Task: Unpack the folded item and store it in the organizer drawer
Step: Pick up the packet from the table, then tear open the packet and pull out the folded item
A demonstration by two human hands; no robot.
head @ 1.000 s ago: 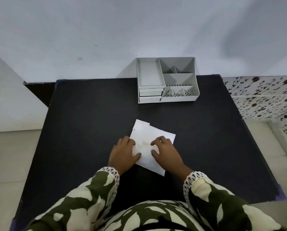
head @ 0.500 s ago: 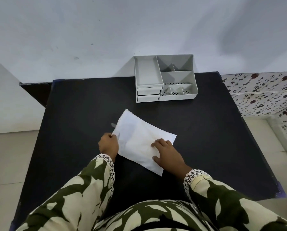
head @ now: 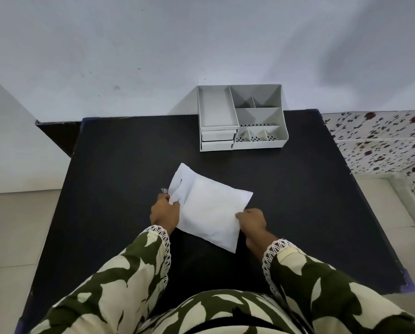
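A white bag [head: 208, 208] with a cut-out handle lies unfolded on the black table [head: 119, 169], in front of me. My left hand [head: 165, 212] grips its left edge near the handle end. My right hand [head: 252, 219] pinches its right edge, fingers curled. Both hands hold the bag slightly raised off the table. At the table's far edge stands a grey organizer [head: 241, 118] with open compartments on top and two shut drawers [head: 218, 139] stacked at its front left. A small shiny bit [head: 163, 189] shows just beyond my left hand.
A white wall rises behind the table. A surface with a flowered cover [head: 384, 141] adjoins the table on the right. Pale floor tiles [head: 13, 237] lie to the left. My patterned sleeves fill the bottom of the view.
The bag has been unfolded from a smaller folded packet. My left hand moved to its left edge and my right hand slid from on top to its right edge.
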